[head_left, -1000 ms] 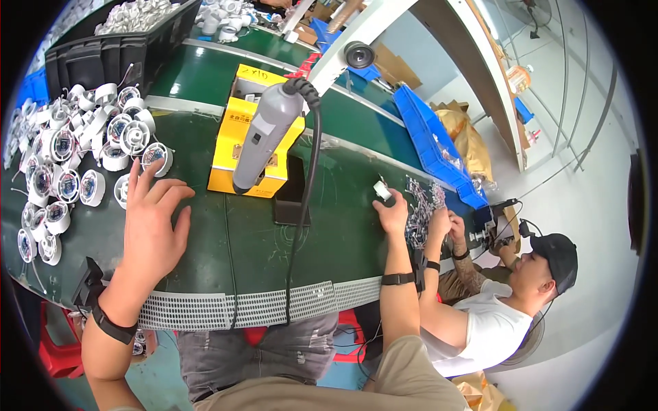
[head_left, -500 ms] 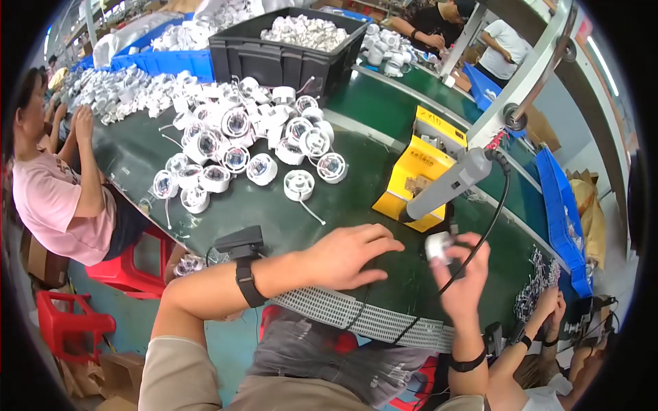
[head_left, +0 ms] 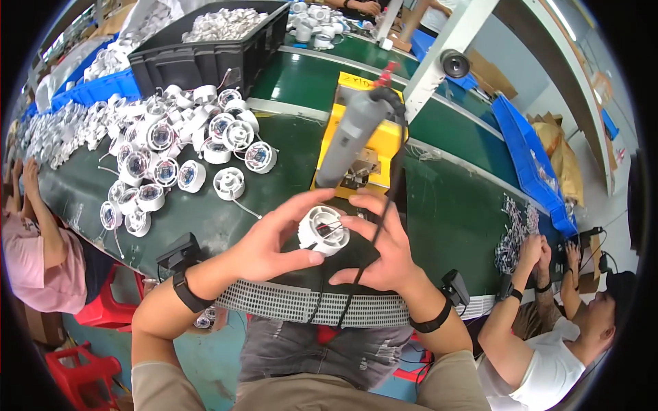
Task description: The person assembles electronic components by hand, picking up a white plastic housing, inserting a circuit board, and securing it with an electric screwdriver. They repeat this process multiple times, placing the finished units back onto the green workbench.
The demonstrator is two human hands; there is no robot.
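Observation:
In front of me, a round white plastic housing [head_left: 323, 231] with inner ribs and thin wires lies between my hands. My left hand [head_left: 277, 236] has it between thumb and fingers, gripping its left side. My right hand [head_left: 380, 250] is on the other side, fingers spread and thumb apart; one fingertip touches the housing's rim by the wires. Just beyond hangs a grey electric screwdriver [head_left: 351, 133], its tip pointing down beside a yellow box-like stand [head_left: 373, 154]. The screwdriver's black cable [head_left: 384, 226] passes in front of my right hand.
Many similar white housings [head_left: 161, 137] are heaped at the left. Behind them stand a black crate [head_left: 205, 65] and a blue bin [head_left: 110, 85] of white parts. A bundle of wires [head_left: 510, 236] lies at the right beside a co-worker's hands [head_left: 534, 253]. A metal post [head_left: 439, 61] rises behind the stand.
The white part that was in my right hand is now between both hands in front of me. My left hand has closed on it. The whole view has swung to the right.

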